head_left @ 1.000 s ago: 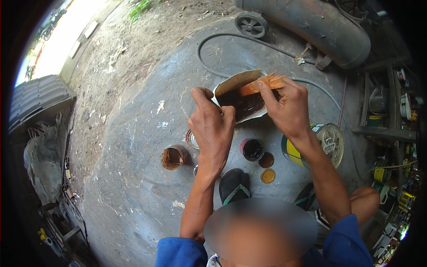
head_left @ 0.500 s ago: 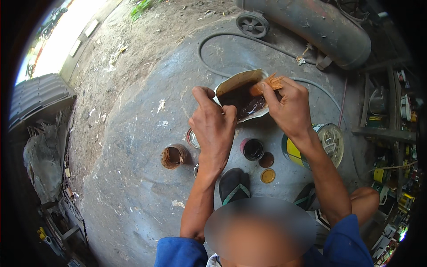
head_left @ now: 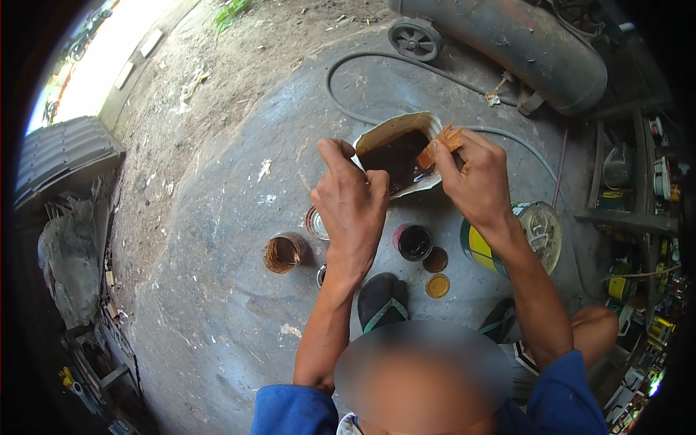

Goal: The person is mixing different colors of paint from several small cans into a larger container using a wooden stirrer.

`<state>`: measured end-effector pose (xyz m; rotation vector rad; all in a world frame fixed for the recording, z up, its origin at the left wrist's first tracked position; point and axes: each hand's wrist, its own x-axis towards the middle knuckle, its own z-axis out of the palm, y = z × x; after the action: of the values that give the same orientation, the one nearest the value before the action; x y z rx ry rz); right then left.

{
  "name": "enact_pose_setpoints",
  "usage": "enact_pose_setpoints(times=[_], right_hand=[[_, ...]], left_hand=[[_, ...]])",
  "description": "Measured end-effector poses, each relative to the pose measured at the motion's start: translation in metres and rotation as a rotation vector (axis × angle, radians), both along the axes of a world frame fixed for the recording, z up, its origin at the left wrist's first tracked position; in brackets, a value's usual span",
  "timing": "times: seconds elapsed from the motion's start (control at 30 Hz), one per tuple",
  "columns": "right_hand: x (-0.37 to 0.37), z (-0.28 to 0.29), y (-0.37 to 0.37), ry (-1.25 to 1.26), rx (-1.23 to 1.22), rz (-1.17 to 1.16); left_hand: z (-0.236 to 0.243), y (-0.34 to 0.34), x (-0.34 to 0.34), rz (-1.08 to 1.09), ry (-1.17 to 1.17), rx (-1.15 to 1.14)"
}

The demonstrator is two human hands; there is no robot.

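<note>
My left hand point(head_left: 351, 190) grips the near left rim of an open, whitish container point(head_left: 388, 132) with bent walls, tilted so its inside shows. Dark brown, glossy liquid point(head_left: 395, 165) coats the bottom. Pinched in my right hand point(head_left: 475, 174) is a flat orange-brown wooden stick point(head_left: 433, 151) with a splintered upper end; its lower part reaches into the container by the right wall. Below stand a brown-smeared jar point(head_left: 285, 252) on the left and a small can point(head_left: 413, 243) of dark liquid in the middle.
Two round lids, one dark point(head_left: 435, 259) and one yellowish point(head_left: 437, 286), lie near my sandalled foot point(head_left: 383, 301). A yellow-green bucket point(head_left: 482, 243) stands right. Behind are a hose point(head_left: 348, 61) and a wheeled tank point(head_left: 507, 47); cluttered shelves point(head_left: 631, 217) line the right side.
The stick has shifted slightly down and right inside the container, moved by my right hand. My left hand keeps its grip on the rim.
</note>
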<state>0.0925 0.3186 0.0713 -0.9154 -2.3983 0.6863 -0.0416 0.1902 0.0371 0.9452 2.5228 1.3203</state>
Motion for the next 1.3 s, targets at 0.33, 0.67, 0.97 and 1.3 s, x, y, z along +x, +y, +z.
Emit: enact_pose_setpoints(times=[0.33, 0.67, 0.97, 1.3], right_hand=[[-0.005, 0.0, 0.004, 0.155, -0.01, 0.017], [-0.014, 0.001, -0.004, 0.262, -0.031, 0.041], [-0.014, -0.01, -0.016, 0.218, -0.109, 0.127], [-0.021, -0.011, -0.022, 0.082, -0.112, 0.137]], left_hand=[[0.0, 0.001, -0.001, -0.011, -0.032, 0.014], [-0.003, -0.001, -0.006, 0.007, -0.033, -0.007], [-0.017, -0.008, -0.054, -0.065, -0.071, 0.02], [-0.015, -0.016, -0.082, -0.144, -0.033, 0.001]])
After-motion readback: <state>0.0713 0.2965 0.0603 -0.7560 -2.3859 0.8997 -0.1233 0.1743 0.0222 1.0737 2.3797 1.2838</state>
